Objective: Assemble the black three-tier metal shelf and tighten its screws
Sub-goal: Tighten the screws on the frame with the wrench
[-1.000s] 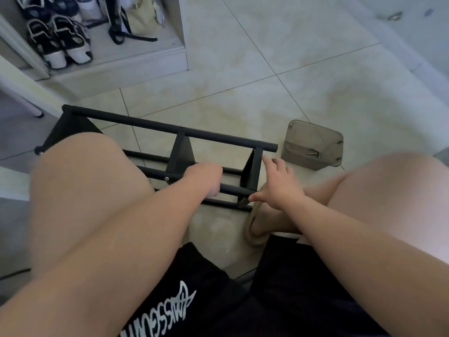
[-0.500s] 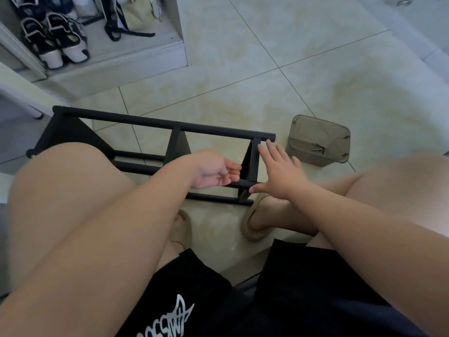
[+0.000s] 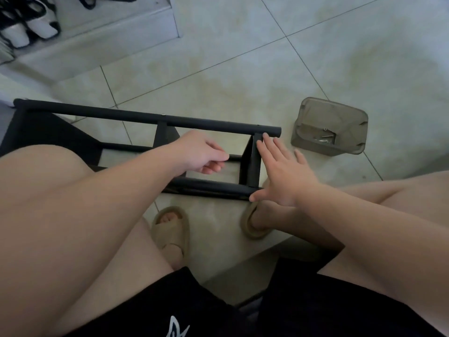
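The black metal shelf (image 3: 150,119) lies on its side on the tiled floor in front of my knees, its long tubes running left to right. My right hand (image 3: 284,173) is flat with straight fingers against the shelf's right end panel, thumb at the end of the near tube. My left hand (image 3: 201,154) hovers over the gap between the tubes with loosely curled fingers and holds nothing that I can see. A small grey plastic tray (image 3: 313,110) with several screws in it sits on the floor to the right.
My bare knees fill the lower left and right, and my feet in tan slippers (image 3: 171,231) stand just below the shelf. Black-and-white shoes (image 3: 26,27) sit on a low ledge at the top left. Pale floor tiles stretch beyond the shelf.
My left hand let go of the near tube, lifted and moved right toward the end panel. My right hand's fingers straightened and slid up along the end panel.
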A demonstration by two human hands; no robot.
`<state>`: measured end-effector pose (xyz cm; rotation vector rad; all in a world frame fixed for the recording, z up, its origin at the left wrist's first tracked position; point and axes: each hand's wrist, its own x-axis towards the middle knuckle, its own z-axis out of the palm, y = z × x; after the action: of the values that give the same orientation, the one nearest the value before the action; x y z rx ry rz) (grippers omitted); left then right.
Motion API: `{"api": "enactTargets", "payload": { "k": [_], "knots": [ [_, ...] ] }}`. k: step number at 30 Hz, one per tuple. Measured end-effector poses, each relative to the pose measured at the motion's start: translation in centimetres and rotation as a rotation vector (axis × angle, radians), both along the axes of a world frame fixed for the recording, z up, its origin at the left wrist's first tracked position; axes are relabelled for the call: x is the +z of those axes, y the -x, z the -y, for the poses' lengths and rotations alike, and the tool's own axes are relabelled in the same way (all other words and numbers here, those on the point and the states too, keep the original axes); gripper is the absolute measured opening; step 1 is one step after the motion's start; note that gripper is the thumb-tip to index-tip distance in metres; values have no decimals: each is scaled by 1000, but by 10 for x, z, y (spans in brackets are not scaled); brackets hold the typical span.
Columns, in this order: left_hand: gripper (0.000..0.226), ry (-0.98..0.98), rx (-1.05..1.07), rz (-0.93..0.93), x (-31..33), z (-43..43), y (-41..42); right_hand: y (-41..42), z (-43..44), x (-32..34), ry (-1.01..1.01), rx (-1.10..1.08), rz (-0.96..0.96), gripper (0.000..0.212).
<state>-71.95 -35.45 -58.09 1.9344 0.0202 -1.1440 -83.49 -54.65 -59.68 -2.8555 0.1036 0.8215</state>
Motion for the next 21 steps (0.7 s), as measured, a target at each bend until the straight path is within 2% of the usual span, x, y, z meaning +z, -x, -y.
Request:
{"api": "enactTargets", "payload": {
  "k": [6,9,13,21],
  "knots": [
    [8,18,-62,-157,-26,21,-10,-6,0,-1,9,42,-19,135],
    [10,-56,-147,-95,-37,28,-15,-8,0,-1,33,54,-27,135],
    [11,-82,-160,-75,-52,38,-16,-9,0,0,50,38,-23,136],
    [5,-76,-266,-314,-61,51,-13,-11,-4,1,42,31,-25,138]
  ]
}}
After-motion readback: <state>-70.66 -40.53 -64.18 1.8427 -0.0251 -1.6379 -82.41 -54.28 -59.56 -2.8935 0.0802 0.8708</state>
